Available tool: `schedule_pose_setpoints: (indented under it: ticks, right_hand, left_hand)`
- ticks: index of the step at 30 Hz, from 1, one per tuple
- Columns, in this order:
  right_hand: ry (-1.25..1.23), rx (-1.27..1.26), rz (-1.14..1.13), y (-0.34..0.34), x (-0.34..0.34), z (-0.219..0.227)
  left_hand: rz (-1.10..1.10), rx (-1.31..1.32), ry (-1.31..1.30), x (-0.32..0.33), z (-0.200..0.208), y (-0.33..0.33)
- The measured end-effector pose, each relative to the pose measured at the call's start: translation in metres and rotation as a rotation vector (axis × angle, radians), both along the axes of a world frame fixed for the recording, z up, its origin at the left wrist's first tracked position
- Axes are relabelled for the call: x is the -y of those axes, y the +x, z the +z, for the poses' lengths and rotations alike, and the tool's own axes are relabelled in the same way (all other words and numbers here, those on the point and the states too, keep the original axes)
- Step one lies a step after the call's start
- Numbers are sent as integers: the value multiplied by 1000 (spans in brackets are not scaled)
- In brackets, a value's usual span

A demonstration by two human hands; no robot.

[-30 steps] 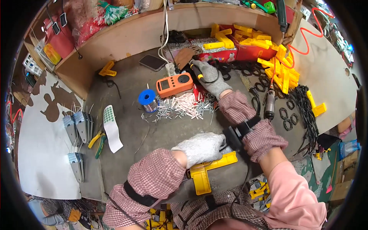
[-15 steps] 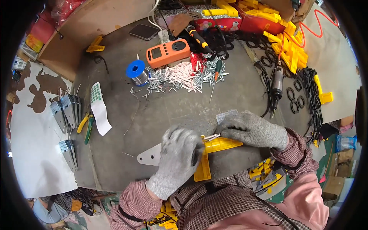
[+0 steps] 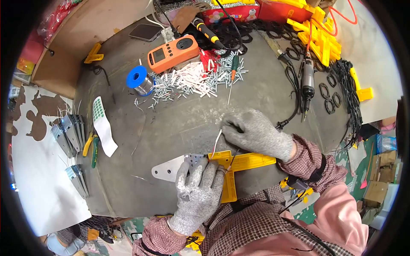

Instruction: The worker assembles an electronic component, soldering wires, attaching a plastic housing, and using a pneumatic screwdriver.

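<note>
My gloved left hand (image 3: pixel 198 192) is closed over the joint of a grey metal plate (image 3: pixel 161 170) and a T-shaped yellow plastic housing (image 3: pixel 252 161). Its fingertips press near the perforated end of the plate. A thin white wire (image 3: pixel 218 139) rises from this joint. My gloved right hand (image 3: pixel 258 133), above the housing, pinches the wire's upper end between thumb and fingers. Beside my left fingers, a short dark lead (image 3: pixel 232 161) crosses the yellow piece. The parts under my left palm are hidden.
An orange meter (image 3: pixel 173 53), a blue solder spool (image 3: pixel 139 80) and a heap of white sleeves and screws (image 3: pixel 188 81) lie beyond my hands. A screwdriver (image 3: pixel 233 74) points toward me. At right hangs an electric driver (image 3: pixel 307 87); pliers (image 3: pixel 93 149) and finished-looking plates (image 3: pixel 77 179) are left.
My left hand has come down onto the plate and housing. My right hand has moved left and away from the housing, now drawing the white wire up. The view has shifted slightly.
</note>
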State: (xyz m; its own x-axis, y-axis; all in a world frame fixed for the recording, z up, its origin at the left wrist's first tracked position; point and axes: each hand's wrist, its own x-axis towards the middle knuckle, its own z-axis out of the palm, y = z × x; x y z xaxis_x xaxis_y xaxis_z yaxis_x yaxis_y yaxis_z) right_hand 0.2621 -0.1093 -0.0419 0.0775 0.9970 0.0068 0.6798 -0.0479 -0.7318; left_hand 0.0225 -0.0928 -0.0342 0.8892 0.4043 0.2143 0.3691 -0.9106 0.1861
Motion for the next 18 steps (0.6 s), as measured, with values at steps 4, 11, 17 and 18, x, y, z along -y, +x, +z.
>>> schedule_pose_setpoints:
  ticks: [4, 11, 17, 18]
  right_hand:
    - [12, 139, -59, 2, -4, -14]
    - [-59, 148, -2, 12, 0, -12]
    - [-169, 104, 36, 15, -2, -4]
    - [-123, 127, 54, 16, 0, -9]
  left_hand:
    - [81, 16, 6, -6, 15, 10]
    - [8, -62, 38, -2, 11, 16]
    - [60, 33, -63, -4, 10, 22]
    - [54, 29, -63, -6, 8, 21]
